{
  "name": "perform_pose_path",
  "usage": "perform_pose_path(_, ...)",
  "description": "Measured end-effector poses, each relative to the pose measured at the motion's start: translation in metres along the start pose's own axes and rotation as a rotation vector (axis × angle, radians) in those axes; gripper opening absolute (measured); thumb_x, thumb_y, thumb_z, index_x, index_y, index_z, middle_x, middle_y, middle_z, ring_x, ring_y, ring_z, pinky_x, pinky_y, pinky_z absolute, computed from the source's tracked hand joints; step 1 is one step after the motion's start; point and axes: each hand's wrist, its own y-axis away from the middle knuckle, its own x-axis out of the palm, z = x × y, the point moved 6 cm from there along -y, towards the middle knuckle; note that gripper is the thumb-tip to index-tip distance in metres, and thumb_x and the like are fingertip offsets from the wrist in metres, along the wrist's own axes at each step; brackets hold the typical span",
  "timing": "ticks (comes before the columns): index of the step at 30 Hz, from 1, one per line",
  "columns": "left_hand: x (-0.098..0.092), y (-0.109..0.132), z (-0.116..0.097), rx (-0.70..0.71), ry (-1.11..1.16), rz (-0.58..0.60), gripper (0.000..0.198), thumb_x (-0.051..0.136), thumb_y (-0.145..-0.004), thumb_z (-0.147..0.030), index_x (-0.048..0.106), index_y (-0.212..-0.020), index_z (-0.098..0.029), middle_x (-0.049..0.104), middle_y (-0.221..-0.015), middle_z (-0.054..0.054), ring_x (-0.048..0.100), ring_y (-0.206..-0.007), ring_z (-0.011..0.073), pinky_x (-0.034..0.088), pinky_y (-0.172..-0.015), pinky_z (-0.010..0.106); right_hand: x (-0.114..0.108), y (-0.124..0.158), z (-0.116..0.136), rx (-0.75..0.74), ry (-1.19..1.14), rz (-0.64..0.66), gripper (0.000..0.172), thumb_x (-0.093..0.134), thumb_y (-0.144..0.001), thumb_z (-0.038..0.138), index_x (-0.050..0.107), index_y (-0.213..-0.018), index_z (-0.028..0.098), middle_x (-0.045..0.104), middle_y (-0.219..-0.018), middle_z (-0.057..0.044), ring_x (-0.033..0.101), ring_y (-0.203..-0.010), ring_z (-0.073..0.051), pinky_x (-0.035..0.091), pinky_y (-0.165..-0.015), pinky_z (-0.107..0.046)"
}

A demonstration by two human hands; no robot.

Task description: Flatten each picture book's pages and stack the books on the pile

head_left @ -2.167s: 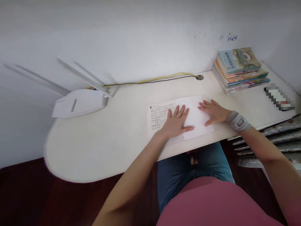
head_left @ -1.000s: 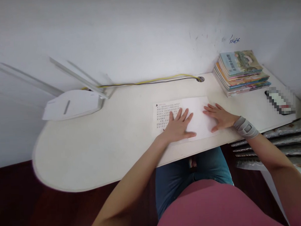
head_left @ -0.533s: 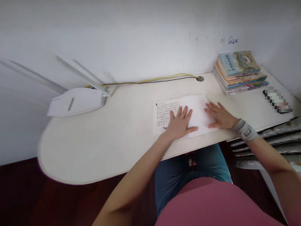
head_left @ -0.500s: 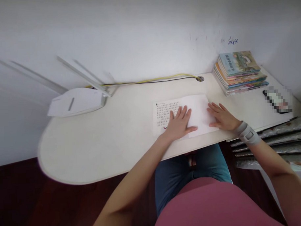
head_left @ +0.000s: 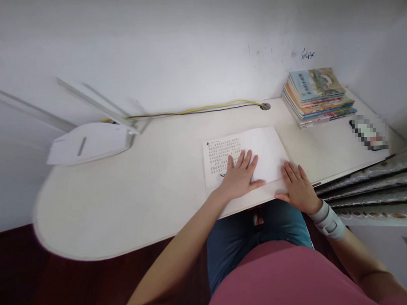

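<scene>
Two hands, left hand on paper, right hand apparently off it

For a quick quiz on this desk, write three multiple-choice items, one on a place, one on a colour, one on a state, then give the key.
1. Where on the white desk is the stack of books?
A) Far left end
B) Front edge, centre
C) Far right corner

2. What colour is the wrist brace?
A) Grey
B) Red
C) Blue

3. How is the left hand placed?
A) Gripping a pen
B) Fingers flat on the printed sheet
C) Raised above the desk

Key:
1 C: the books sit against the wall at the right end.
2 A: the band shows grey.
3 B: the fingers lie spread on the paper.
</scene>
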Motion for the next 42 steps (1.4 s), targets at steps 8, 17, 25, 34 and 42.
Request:
perform_pose_path(8, -0.003, -0.006, -0.01, -0.009, 0.007, 0.045, 0.087, 0.033, -0.085, -0.071, 0.02, -0.149, -0.014, 0.012, -0.157, 0.016, 0.007, -0.144, 0.0353, 0.007, -0.111, 0.063, -0.003, -0.009, -0.001, -0.038, -0.044, 0.032, 0.083, 0.028, -0.089, 0.065, 0.038, -0.14, 0.0, 0.035, -0.147, -0.025, 0.028, -0.139, -0.032, 0.02, -0.113, -0.052)
perform_pose_path(17, -0.008, -0.007, -0.015, 0.024, 0.085, -0.033, 0.084, 0.031, -0.088, -0.067, 0.017, -0.15, -0.012, 0.013, -0.156, 0.018, 0.008, -0.145, 0.0303, 0.009, -0.115, 0.053, -0.006, -0.033, -0.009, -0.053, -0.174, 0.007, 0.079, 0.035, -0.089, 0.063, 0.046, -0.134, -0.001, 0.048, -0.137, -0.027, 0.042, -0.131, -0.032, 0.036, -0.106, -0.046)
perform_pose_path(25, -0.008, 0.069, 0.047, -0.428, 0.228, -0.363, 0.083, 0.023, -0.092, -0.063, 0.018, -0.145, 0.001, 0.02, -0.15, 0.032, 0.018, -0.142, 0.0349, 0.025, -0.111, 0.052, -0.017, -0.06, 0.026, -0.159, -0.168, -0.029, 0.065, 0.032, -0.094, 0.054, 0.042, -0.14, 0.01, 0.034, -0.149, -0.02, 0.027, -0.14, -0.029, 0.027, -0.111, -0.049)
perform_pose_path(34, 0.003, 0.084, 0.047, -0.493, 0.138, -0.349, 0.087, 0.018, -0.091, -0.063, 0.004, -0.147, 0.002, 0.026, -0.148, 0.033, 0.03, -0.138, 0.0349, 0.02, -0.111, 0.059, 0.005, -0.067, 0.042, -0.191, -0.07, 0.068, 0.083, 0.037, -0.087, 0.065, 0.036, -0.142, 0.003, 0.033, -0.147, -0.027, 0.033, -0.136, -0.036, 0.031, -0.105, -0.054)
perform_pose_path(42, 0.003, 0.084, 0.047, -0.486, 0.098, -0.362, 0.086, 0.017, -0.091, -0.064, 0.02, -0.144, 0.004, 0.029, -0.147, 0.032, 0.021, -0.141, 0.0346, 0.024, -0.11, 0.056, 0.008, -0.066, 0.035, -0.133, -0.053, 0.074, 0.085, 0.034, -0.087, 0.066, 0.038, -0.139, -0.001, 0.036, -0.144, -0.029, 0.037, -0.133, -0.038, 0.032, -0.104, -0.053)
